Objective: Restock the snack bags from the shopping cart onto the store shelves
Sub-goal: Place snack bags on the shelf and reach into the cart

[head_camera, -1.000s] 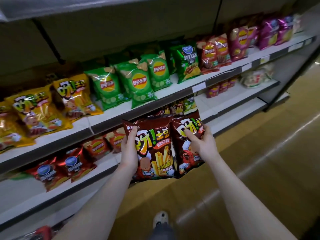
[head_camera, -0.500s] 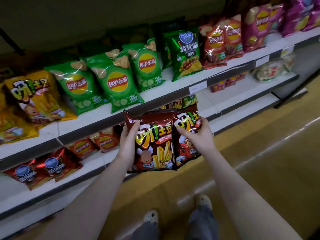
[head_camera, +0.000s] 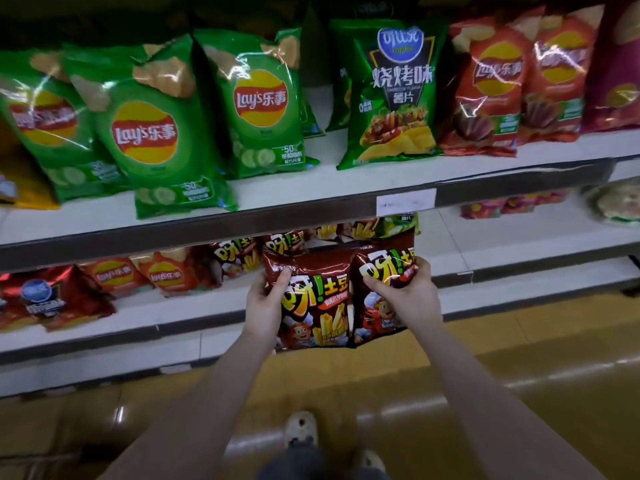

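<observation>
Head view, left hand (head_camera: 265, 306): clamped on the upper left corner of the left bag (head_camera: 318, 306), thumb across the front. The bag hangs upright with its print facing out.
Right hand (head_camera: 403, 296): wrapped round the top of the right bag (head_camera: 388, 263), fingers over the front. I judge that the high grip leaves the bottom free to be set down first.
The two bags: dark brown potato-stick packs held side by side, edges meeting. They are just in front of the lower shelf (head_camera: 502, 244) and not yet resting on it.
Matching bags (head_camera: 239, 254): same brown print, already standing on that shelf right behind the held pair. This is probably why the hands aim here.
Upper shelf (head_camera: 311, 188): green crisp bags (head_camera: 149, 133) lean back in a row. A price tag (head_camera: 405, 201) sits on its front rail above the held bags.
Step in hand: likely sliding both bags under the rail into the row.
Risk: the rail sits close over the bag tops and could snag them.
Cart: not in view.
</observation>
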